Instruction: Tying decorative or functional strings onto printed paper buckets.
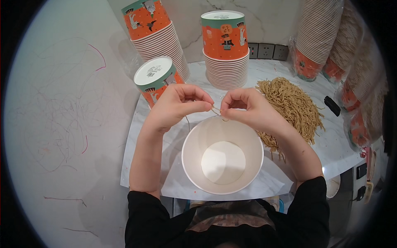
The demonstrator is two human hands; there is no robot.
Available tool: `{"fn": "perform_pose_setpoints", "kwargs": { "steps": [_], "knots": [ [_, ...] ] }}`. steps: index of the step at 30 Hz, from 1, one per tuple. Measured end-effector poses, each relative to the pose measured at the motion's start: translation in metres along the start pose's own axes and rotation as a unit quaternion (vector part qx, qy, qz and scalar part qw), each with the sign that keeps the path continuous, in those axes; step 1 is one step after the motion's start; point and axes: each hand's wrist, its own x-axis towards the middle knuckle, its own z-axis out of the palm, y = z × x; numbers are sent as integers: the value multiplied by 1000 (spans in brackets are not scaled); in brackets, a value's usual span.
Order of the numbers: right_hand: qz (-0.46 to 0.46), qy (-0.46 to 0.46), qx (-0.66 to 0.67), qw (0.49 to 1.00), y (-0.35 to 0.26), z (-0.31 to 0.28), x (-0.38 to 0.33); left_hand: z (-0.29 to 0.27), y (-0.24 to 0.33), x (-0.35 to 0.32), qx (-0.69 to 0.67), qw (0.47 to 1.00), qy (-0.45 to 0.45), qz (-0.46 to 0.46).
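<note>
Pinched between thumb and forefinger of my left hand [178, 102] is one end of a thin tan string [215, 110]. My right hand [250, 109] pinches the same string a short way along, and a loose tail dangles below the left fingers. Just under both hands a white paper bucket [191, 155] stands with its mouth up and nothing inside. Close by my right wrist lies a heaped pile of tan strings [291, 109], tangled and noodle-like. Whether the string is knotted is too small to tell.
Two tall stacks of orange-and-green paper buckets [224, 45] stand upside down at the back, with a single upturned bucket [154, 72] by my left hand. Plastic-wrapped stacks [316, 37] line the right. A black object [332, 106] lies near the pile. Sockets [265, 51] sit on the wall.
</note>
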Motion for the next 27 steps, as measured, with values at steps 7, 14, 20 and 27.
{"fn": "perform_pose_setpoints", "kwargs": {
  "steps": [7,14,20,27],
  "knots": [
    [-62,-18,-62,996,3,0,1,1,-1,1,-8,1000,-4,18],
    [-62,13,-35,997,2,4,1,2,2,2,-25,999,-16,-12],
    [-79,66,-77,992,-3,9,0,11,-8,1,-8,999,20,49],
    [-95,95,-130,982,-10,12,-8,14,-9,2,113,988,53,95]
  ]
}}
